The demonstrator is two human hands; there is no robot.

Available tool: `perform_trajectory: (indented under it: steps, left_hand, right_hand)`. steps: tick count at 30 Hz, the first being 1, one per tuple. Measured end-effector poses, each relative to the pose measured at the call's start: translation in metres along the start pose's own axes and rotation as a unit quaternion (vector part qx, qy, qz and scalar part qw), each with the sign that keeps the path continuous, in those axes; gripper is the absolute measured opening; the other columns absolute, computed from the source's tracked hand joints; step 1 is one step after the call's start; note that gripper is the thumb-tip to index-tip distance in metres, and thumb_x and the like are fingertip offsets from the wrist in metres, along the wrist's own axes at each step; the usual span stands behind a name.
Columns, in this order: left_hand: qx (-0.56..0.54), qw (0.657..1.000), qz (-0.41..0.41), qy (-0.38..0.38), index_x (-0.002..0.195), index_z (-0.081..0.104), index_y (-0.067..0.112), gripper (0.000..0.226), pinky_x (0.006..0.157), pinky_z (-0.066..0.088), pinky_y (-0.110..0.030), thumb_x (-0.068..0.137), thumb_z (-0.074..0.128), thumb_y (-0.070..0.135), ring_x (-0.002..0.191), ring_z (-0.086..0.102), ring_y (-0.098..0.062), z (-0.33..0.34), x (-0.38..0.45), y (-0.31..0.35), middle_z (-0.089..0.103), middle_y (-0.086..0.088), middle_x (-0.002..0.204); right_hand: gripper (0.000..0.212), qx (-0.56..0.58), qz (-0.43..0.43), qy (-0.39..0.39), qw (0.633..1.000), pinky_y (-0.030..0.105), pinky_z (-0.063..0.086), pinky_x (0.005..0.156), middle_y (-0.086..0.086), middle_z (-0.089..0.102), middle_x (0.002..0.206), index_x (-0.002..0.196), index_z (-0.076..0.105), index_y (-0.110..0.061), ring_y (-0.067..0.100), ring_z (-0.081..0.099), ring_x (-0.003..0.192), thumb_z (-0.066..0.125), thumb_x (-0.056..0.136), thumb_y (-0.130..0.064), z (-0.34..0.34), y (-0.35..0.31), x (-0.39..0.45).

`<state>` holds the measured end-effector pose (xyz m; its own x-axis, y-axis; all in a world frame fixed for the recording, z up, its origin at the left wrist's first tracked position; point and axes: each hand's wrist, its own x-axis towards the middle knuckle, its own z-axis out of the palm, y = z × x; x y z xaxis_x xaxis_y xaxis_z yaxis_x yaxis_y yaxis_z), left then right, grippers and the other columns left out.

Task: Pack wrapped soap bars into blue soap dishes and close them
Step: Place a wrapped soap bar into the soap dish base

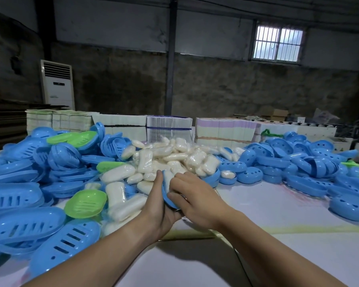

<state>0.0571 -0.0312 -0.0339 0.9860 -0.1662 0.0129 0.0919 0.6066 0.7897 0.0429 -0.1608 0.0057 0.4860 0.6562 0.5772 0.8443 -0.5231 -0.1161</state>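
A blue soap dish (167,197) is held tilted on its edge between both hands at the table's centre. My left hand (157,206) cups it from the left and below. My right hand (192,200) presses on it from the right, fingers curled over a wrapped soap bar (167,177) that sits in the dish. Behind them lies a heap of wrapped white soap bars (168,156). Blue dish halves with slots (23,226) are piled on the left. Blue halves with holes (311,162) are piled on the right.
A few green dish halves (85,204) lie among the blue ones on the left. Stacks of flat cartons (168,127) line the table's far edge. The white tabletop (278,206) shows bare at front right. A white air conditioner (57,83) stands at the back wall.
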Motion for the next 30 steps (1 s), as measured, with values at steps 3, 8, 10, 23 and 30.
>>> perform_trajectory:
  steps: [3, 8, 10, 23, 30]
  left_hand:
    - [-0.004, 1.000, -0.007, -0.013, 0.090, 0.083, 0.017, 0.074, 0.068, 0.062, -0.039, 0.095, 0.032, 0.070, 0.095, 0.075, -0.026, -0.001, 0.000, 0.001, 0.076, -0.016, 0.106]
    - [-0.019, 0.999, -0.005, -0.025, 0.089, 0.083, 0.015, 0.072, 0.070, 0.062, -0.041, 0.094, 0.035, 0.068, 0.093, 0.076, -0.025, 0.003, -0.002, 0.001, 0.076, -0.014, 0.103]
    - [-0.038, 0.999, -0.013, -0.029, 0.098, 0.080, 0.010, 0.071, 0.069, 0.062, -0.043, 0.094, 0.039, 0.068, 0.093, 0.075, -0.027, 0.005, -0.004, 0.002, 0.075, -0.016, 0.106]
    - [-0.032, 0.995, -0.090, -0.032, 0.108, 0.061, 0.000, 0.040, 0.036, 0.034, -0.020, 0.077, 0.055, 0.025, 0.055, 0.064, -0.025, 0.022, -0.018, -0.006, 0.070, -0.014, 0.077]
    - [-0.096, 0.991, -0.098, 0.011, 0.112, 0.060, -0.002, 0.034, 0.041, 0.047, -0.020, 0.090, 0.058, 0.024, 0.067, 0.074, -0.032, 0.023, -0.015, -0.005, 0.074, -0.019, 0.090]
  right_hand:
    - [0.019, 0.038, 0.024, -0.026, 0.999, 0.047, 0.042, 0.078, -0.008, 0.044, 0.083, 0.082, 0.046, -0.019, 0.016, 0.041, 0.081, 0.043, 0.100, -0.024, -0.002, 0.002, 0.000]
    - [0.011, 0.082, 0.041, -0.028, 0.995, 0.042, 0.043, 0.079, -0.014, 0.047, 0.081, 0.085, 0.050, -0.024, 0.013, 0.043, 0.083, 0.045, 0.092, -0.030, -0.006, 0.000, 0.002]
    - [0.006, 0.102, 0.043, -0.025, 0.994, 0.038, 0.043, 0.078, -0.013, 0.051, 0.083, 0.086, 0.051, -0.027, 0.013, 0.044, 0.084, 0.049, 0.091, -0.030, -0.009, -0.001, 0.003]
    - [0.018, 0.146, 0.334, 0.249, 0.897, 0.031, 0.046, 0.066, -0.011, 0.058, 0.068, 0.082, 0.064, -0.027, 0.010, 0.055, 0.069, 0.059, 0.085, -0.010, -0.006, 0.076, -0.020]
    - [0.049, -0.113, 0.402, 0.041, 0.908, 0.041, 0.046, 0.094, 0.005, 0.052, 0.138, 0.142, 0.045, -0.025, 0.028, 0.049, 0.122, 0.051, 0.094, -0.024, 0.007, 0.124, -0.029]
